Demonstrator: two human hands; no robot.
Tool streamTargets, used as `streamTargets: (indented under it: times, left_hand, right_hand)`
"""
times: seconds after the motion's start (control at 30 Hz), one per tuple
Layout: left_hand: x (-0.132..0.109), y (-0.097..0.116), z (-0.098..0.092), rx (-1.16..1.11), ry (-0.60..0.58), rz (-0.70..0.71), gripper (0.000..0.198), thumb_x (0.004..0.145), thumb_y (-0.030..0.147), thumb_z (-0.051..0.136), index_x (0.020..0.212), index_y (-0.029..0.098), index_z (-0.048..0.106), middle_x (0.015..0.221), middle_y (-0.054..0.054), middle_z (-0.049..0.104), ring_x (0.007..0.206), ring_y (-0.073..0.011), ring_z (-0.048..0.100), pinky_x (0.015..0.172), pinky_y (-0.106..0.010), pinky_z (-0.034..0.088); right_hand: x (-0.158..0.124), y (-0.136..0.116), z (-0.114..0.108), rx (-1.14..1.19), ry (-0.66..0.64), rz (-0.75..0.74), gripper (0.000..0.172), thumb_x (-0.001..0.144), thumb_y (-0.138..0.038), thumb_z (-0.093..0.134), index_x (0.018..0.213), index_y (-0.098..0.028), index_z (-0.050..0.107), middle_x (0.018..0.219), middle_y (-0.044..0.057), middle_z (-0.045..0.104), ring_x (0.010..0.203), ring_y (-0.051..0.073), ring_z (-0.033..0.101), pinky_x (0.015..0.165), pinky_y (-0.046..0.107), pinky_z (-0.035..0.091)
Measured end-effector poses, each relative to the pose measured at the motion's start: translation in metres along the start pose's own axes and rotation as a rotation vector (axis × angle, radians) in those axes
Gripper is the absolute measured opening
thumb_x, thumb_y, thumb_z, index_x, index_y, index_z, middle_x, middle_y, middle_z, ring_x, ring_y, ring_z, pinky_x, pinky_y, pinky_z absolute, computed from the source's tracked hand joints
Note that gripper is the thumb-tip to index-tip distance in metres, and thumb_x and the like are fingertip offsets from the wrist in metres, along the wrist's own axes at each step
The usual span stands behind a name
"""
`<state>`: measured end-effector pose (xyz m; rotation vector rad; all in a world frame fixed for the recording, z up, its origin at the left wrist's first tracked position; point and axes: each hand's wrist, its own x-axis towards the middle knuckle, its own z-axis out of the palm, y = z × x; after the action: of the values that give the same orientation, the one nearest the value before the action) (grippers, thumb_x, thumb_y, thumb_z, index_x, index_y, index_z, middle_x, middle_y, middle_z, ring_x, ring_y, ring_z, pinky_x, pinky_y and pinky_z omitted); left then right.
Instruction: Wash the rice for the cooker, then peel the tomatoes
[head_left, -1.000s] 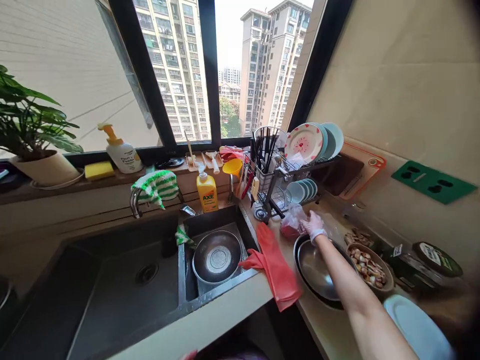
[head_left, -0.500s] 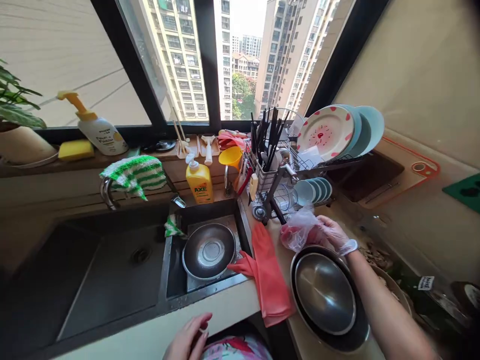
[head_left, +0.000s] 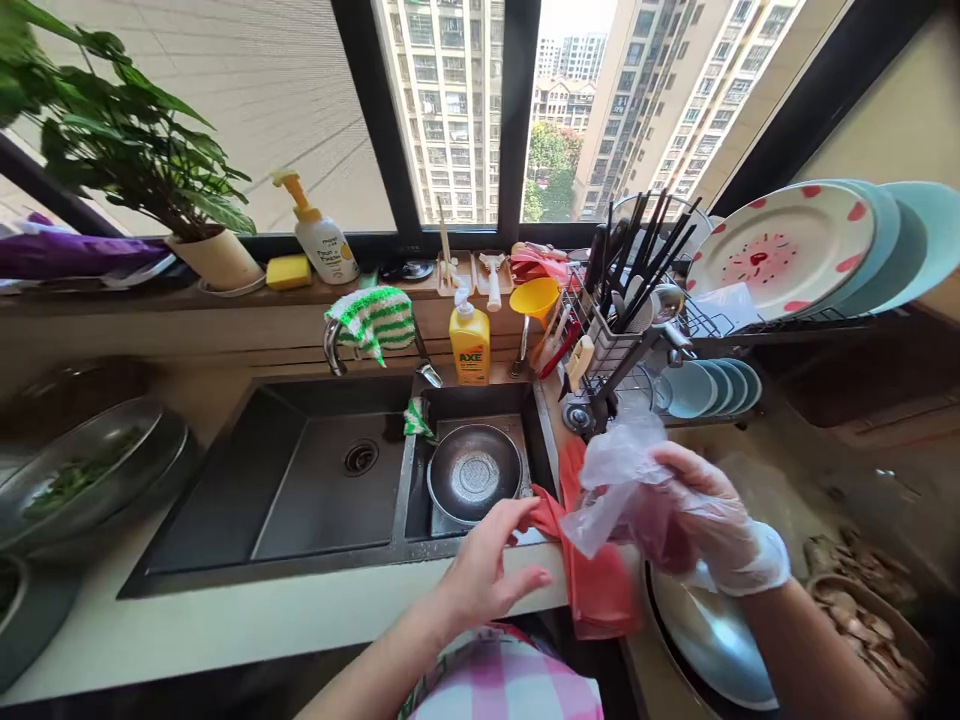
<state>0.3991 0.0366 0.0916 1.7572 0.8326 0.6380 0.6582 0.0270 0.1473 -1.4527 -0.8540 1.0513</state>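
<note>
My right hand (head_left: 720,515), in a thin clear disposable glove, grips a crumpled clear plastic bag (head_left: 619,465) with something reddish inside, its kind not clear. The bag hangs above the coral rubber gloves (head_left: 600,595) that lie over the counter beside the sink. Bare and empty, my left hand (head_left: 491,565) reaches toward the bag with fingers and thumb apart. Below my right hand, a shiny metal bowl (head_left: 720,640) sits inside a darker one, partly covered by my arm. A round metal bowl (head_left: 472,465) with a wet bottom rests in the small sink basin.
Left of it is the large sink basin (head_left: 330,500). A yellow AXE bottle (head_left: 470,345) stands behind the sink. The dish rack (head_left: 622,345) with chopsticks and plates (head_left: 780,250) rises at the right. Greens fill a bowl (head_left: 82,475) at far left; mushroom-like pieces (head_left: 862,625) lie at right.
My right hand has lifted the plastic bag off the counter and brought it nearer. My left hand has risen from the counter's front edge toward it. The view has swung left.
</note>
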Motion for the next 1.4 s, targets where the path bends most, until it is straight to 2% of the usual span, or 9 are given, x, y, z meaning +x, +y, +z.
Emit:
streamTargets:
  times: [0.07, 0.17, 0.23, 0.5, 0.8, 0.97, 1.1, 1.27, 1.4]
  left_hand:
    - [0.009, 0.005, -0.006, 0.042, 0.039, 0.083, 0.078, 0.066, 0.042, 0.077, 0.134, 0.018, 0.049, 0.120, -0.015, 0.059, 0.105, -0.0276, 0.055, 0.092, -0.039, 0.045]
    - [0.012, -0.005, -0.029, 0.101, 0.181, 0.025, 0.030, 0.080, 0.037, 0.063, 0.100, 0.016, 0.069, 0.092, -0.010, 0.067, 0.085, -0.0233, 0.060, 0.081, -0.035, 0.047]
    - [0.007, -0.017, -0.057, 0.055, 0.280, -0.053, 0.025, 0.087, 0.030, 0.051, 0.079, 0.015, 0.069, 0.071, -0.004, 0.064, 0.068, -0.0172, 0.057, 0.068, -0.029, 0.046]
    - [-0.068, -0.043, -0.147, 0.008, 0.384, -0.035, 0.020, 0.083, 0.028, 0.056, 0.078, 0.017, 0.072, 0.079, -0.006, 0.070, 0.075, -0.0180, 0.062, 0.073, -0.028, 0.049]
    - [-0.156, -0.094, -0.167, -0.272, 0.706, -0.321, 0.023, 0.072, 0.039, 0.069, 0.071, 0.016, 0.070, 0.074, -0.006, 0.071, 0.071, -0.0187, 0.062, 0.067, -0.029, 0.050]
    - [-0.183, -0.101, -0.166, -0.536, 0.786, -0.394, 0.033, 0.065, 0.046, 0.076, 0.069, 0.016, 0.064, 0.069, -0.002, 0.066, 0.060, -0.0128, 0.056, 0.059, -0.025, 0.045]
    - [-0.182, -0.094, -0.146, -0.762, 0.741, -0.478, 0.037, 0.060, 0.045, 0.080, 0.068, 0.016, 0.059, 0.061, 0.002, 0.059, 0.054, -0.0092, 0.050, 0.054, -0.021, 0.040]
    - [-0.157, -0.081, -0.126, -0.980, 0.721, -0.469, 0.033, 0.063, 0.039, 0.078, 0.072, 0.017, 0.055, 0.059, 0.004, 0.053, 0.051, -0.0079, 0.046, 0.051, -0.020, 0.036]
    - [-0.130, -0.068, -0.128, -1.115, 0.711, -0.399, 0.023, 0.071, 0.033, 0.070, 0.074, 0.018, 0.053, 0.061, 0.005, 0.051, 0.052, -0.0075, 0.044, 0.050, -0.019, 0.037]
  right_hand:
    - [0.002, 0.016, 0.038, -0.026, -0.151, -0.063, 0.039, 0.061, -0.056, 0.076, 0.070, -0.020, 0.064, 0.064, 0.001, 0.058, 0.058, 0.014, 0.052, 0.055, 0.028, 0.047]
    - [0.012, 0.041, 0.092, -0.003, -0.309, -0.122, 0.041, 0.065, -0.057, 0.071, 0.068, -0.019, 0.060, 0.061, -0.002, 0.051, 0.055, 0.010, 0.043, 0.051, 0.024, 0.040]
    - [0.018, 0.051, 0.123, 0.004, -0.322, -0.162, 0.039, 0.067, -0.056, 0.069, 0.066, -0.018, 0.058, 0.060, -0.002, 0.048, 0.055, 0.010, 0.040, 0.050, 0.023, 0.038]
    - [-0.025, 0.078, 0.191, -0.159, -0.484, -0.302, 0.018, 0.076, -0.036, 0.063, 0.066, -0.021, 0.064, 0.067, 0.001, 0.059, 0.063, 0.014, 0.050, 0.063, 0.026, 0.042]
    - [-0.070, 0.166, 0.229, -0.127, -0.542, 0.006, 0.023, 0.079, -0.034, 0.059, 0.096, -0.022, 0.070, 0.087, 0.003, 0.066, 0.066, 0.016, 0.053, 0.064, 0.028, 0.045]
    - [-0.061, 0.179, 0.249, -0.223, -0.819, -0.007, 0.044, 0.078, -0.028, 0.056, 0.121, -0.027, 0.063, 0.113, 0.006, 0.065, 0.071, 0.017, 0.058, 0.076, 0.034, 0.049]
    - [-0.056, 0.170, 0.282, -0.168, -0.844, 0.030, 0.045, 0.075, -0.040, 0.063, 0.115, -0.019, 0.063, 0.107, 0.008, 0.064, 0.094, 0.024, 0.057, 0.084, 0.036, 0.046]
    - [-0.066, 0.149, 0.309, 0.148, -1.107, 0.161, 0.038, 0.070, -0.049, 0.068, 0.088, -0.017, 0.061, 0.083, 0.001, 0.057, 0.075, 0.016, 0.050, 0.069, 0.027, 0.043]
    - [-0.059, 0.146, 0.307, 0.188, -0.847, 0.201, 0.041, 0.070, -0.059, 0.065, 0.073, -0.019, 0.052, 0.069, -0.003, 0.048, 0.064, 0.012, 0.042, 0.060, 0.024, 0.038]
